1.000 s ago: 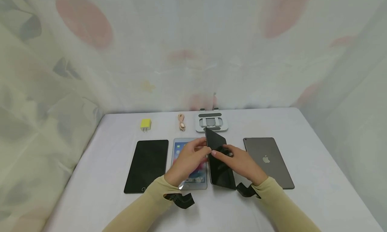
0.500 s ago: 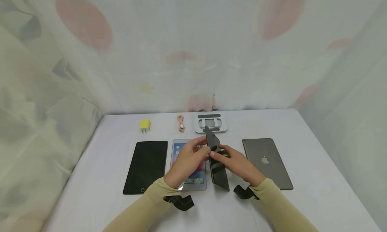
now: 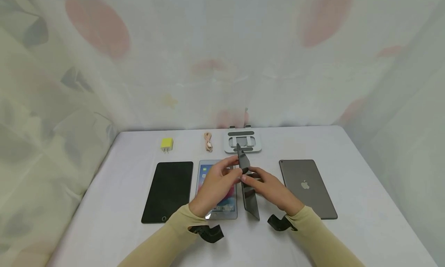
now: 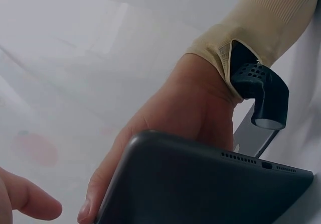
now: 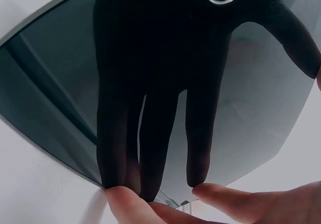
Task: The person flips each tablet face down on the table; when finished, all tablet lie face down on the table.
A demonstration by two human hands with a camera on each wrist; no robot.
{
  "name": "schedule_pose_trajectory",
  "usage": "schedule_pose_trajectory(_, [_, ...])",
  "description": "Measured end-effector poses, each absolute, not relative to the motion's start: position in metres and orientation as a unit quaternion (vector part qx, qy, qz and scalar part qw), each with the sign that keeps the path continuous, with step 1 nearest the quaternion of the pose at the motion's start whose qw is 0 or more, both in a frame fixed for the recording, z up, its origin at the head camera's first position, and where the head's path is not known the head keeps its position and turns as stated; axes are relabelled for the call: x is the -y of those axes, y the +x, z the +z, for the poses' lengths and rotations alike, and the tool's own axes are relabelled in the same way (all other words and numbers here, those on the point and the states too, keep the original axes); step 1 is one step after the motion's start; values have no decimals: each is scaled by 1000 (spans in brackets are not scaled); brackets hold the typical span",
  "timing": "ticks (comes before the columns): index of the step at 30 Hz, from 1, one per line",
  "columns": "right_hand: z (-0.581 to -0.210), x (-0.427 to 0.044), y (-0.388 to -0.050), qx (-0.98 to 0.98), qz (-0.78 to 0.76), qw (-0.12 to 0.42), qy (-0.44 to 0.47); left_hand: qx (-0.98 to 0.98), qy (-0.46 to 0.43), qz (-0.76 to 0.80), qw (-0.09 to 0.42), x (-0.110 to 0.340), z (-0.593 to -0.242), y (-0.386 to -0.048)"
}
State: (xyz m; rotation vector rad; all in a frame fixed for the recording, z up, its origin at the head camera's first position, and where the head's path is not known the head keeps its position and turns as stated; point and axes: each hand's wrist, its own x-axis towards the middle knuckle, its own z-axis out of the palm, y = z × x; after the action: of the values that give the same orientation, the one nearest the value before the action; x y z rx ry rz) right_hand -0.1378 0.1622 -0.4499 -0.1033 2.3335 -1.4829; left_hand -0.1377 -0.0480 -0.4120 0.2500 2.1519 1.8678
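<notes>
Between both hands a dark tablet point(image 3: 248, 195) stands nearly on edge, its screen side facing right. My left hand point(image 3: 216, 187) holds its left side, thumb at the upper edge; a left finger point(image 4: 35, 199) shows apart from it in the left wrist view. Across the screen side, my right hand point(image 3: 272, 189) grips with thumb and fingertips at the edges. The right wrist view shows the glossy screen point(image 5: 256, 98) with a dark hand reflection and right fingers point(image 5: 235, 200) at its border. Under the left hand lies a tablet with a lit screen point(image 3: 222, 209), partly covered.
A black tablet point(image 3: 168, 191) lies left, and a grey tablet point(image 3: 309, 189) lies back-up on the right. Along the rear of the white table point(image 3: 111, 205) are a yellow charger point(image 3: 167, 143), a coiled cable point(image 3: 208, 141) and a white folding stand point(image 3: 227, 143).
The held tablet has turned closer to edge-on, its lower end swinging left, so less of its screen side shows. My hands have stayed almost in place; the other items lie unchanged.
</notes>
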Motion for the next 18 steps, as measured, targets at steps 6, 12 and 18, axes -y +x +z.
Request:
schedule_pose_trajectory(6, [-451,-163,-139,-815,-545,190,-52,-752,83,640,135,48,-412,-137])
schedule_pose_trajectory(12, [-451,-162,-139,-807,-556,191,-55,-756,80,637,131,48,-413,-136])
schedule_pose_trajectory(18, [-453,-161,-139,-798,-567,195,-54,-756,83,637,128,47,-412,-136])
